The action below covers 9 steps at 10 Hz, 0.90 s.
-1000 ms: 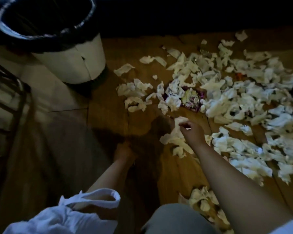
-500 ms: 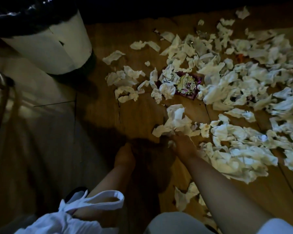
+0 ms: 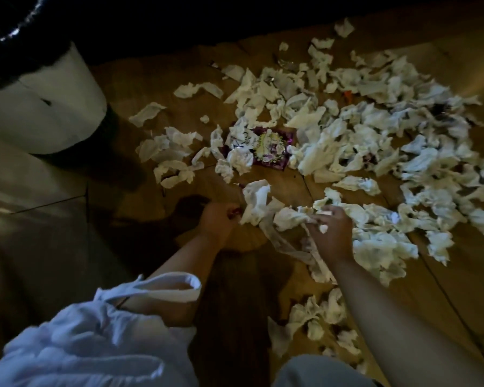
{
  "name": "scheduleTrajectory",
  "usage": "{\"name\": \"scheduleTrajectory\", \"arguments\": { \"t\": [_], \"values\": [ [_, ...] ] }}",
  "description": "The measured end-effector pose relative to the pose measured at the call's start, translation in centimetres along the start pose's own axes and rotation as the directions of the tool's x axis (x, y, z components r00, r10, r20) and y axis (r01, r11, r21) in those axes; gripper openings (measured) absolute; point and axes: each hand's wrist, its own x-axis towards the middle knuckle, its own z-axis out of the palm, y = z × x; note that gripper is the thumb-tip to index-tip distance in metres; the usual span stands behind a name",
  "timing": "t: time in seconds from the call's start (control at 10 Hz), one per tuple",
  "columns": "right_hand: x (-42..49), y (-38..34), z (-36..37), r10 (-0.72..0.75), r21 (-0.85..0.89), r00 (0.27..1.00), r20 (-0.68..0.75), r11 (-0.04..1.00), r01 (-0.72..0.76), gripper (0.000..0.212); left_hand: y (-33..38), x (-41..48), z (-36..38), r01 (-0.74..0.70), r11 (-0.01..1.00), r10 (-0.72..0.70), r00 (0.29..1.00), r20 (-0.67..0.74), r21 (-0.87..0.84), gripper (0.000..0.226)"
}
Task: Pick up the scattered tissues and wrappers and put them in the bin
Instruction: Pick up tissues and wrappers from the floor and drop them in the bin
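White crumpled tissues (image 3: 375,141): strewn across wooden floor (image 3: 458,275), densest at right. Purple printed wrapper (image 3: 271,148): among tissues, mid-floor. Bin (image 3: 48,107): white, black liner, upper left, well apart from the litter. Left hand (image 3: 217,219): closed on a bunched tissue (image 3: 256,203). Right hand (image 3: 329,233): fingers pinching a trailing tissue strip (image 3: 291,247). White sleeve (image 3: 95,339): lower left.

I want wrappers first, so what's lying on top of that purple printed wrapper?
Crumpled white tissues cover the purple printed wrapper's left side; its right side shows. Anything beneath it is hidden.
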Motion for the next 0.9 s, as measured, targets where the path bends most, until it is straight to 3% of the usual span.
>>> {"name": "scheduleTrajectory", "arguments": {
  "t": [0.1, 0.2, 0.3, 0.4, 0.5, 0.6, 0.7, 0.9],
  "values": [
    [2.4, 2.1, -1.1, 0.112, -0.230, 0.985, 0.131, 0.970, -0.079, 0.015, 2.0, 2.6, 2.0, -0.240, 0.967, 0.228, 0.965, 0.133, 0.088, 0.018],
    [3.5, 3.4, -1.3, 0.214, -0.159, 0.924, 0.315, 0.972, -0.171, 0.016, 3.8, 3.9, 4.1, -0.424, 0.853, 0.397, 0.906, 0.147, 0.305, 0.013],
    [2.7, 3.8, 0.1, 0.197, -0.162, 0.894, 0.403, 0.976, -0.142, 0.020, 3.8, 4.7, 5.8, -0.335, 0.859, 0.211, 0.920, 0.329, 0.387, 0.034],
    [1.6, 3.4, 1.3, 0.093, -0.251, 0.958, 0.272, 0.968, -0.023, 0.013, 2.2, 4.3, 6.7, -0.255, 0.917, 0.086, 0.877, 0.473, 0.306, 0.026],
    [1.3, 2.8, 1.2, 0.015, -0.220, 0.975, 0.220, 0.975, 0.035, 0.013, 0.9, 3.0, 7.4, -0.218, 0.950, 0.129, 0.925, 0.356, 0.222, 0.022],
    [1.5, 1.4, 0.4, 0.017, -0.033, 0.989, 0.145, 0.999, -0.013, 0.016, 0.2, 1.9, 7.4, -0.125, 0.987, 0.093, 0.958, 0.270, 0.101, 0.021],
    [1.7, -0.9, -0.5, 0.032, 0.179, 0.994, 0.104, 0.983, -0.050, 0.036, 0.4, 0.9, 6.0, -0.102, 0.995, 0.100, 0.975, 0.197, 0.002, 0.021],
    [1.9, -7.6, -1.8, 0.079, 0.307, 0.990, 0.114, 0.945, -0.111, 0.039, 1.5, -0.8, -1.2, -0.089, 0.976, 0.107, 0.991, 0.079, -0.198, 0.009]
  ]
}}
